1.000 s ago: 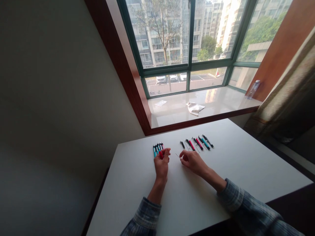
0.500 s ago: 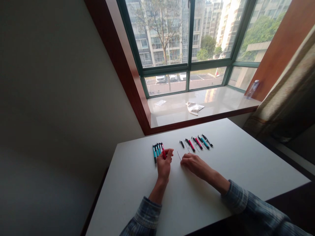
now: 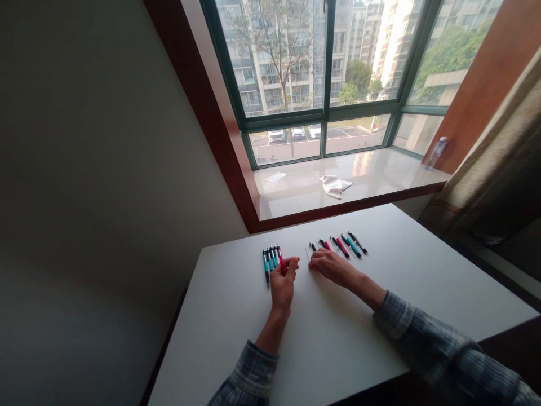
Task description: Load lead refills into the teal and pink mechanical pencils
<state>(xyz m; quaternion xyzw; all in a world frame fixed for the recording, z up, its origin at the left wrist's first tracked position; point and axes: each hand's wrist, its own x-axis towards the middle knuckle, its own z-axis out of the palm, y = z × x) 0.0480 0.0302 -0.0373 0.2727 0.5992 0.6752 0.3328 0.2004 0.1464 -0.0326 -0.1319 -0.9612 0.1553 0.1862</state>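
My left hand (image 3: 282,286) is closed around a red pen (image 3: 282,260), whose upper end sticks out past the fingers. Just left of it, several teal-and-black pens (image 3: 266,266) lie side by side on the white table. My right hand (image 3: 332,266) pinches a thin, pale pen refill (image 3: 307,254), which points away from me. Right beyond that hand lies a row of pen parts: a short black piece (image 3: 313,246), red barrels (image 3: 342,248), a teal barrel (image 3: 354,248) and slim refills. The right fingers cover some of this row.
The white table (image 3: 236,327) reaches the wood-edged window sill. On the sill lie a crumpled white cloth (image 3: 335,186) and a flat pale packet (image 3: 276,177), with a clear bottle (image 3: 436,153) at its right end. A curtain (image 3: 473,152) hangs at the right.
My right hand has moved slightly away from me with the refill and now covers more of the near pen parts. My left hand has hardly moved.
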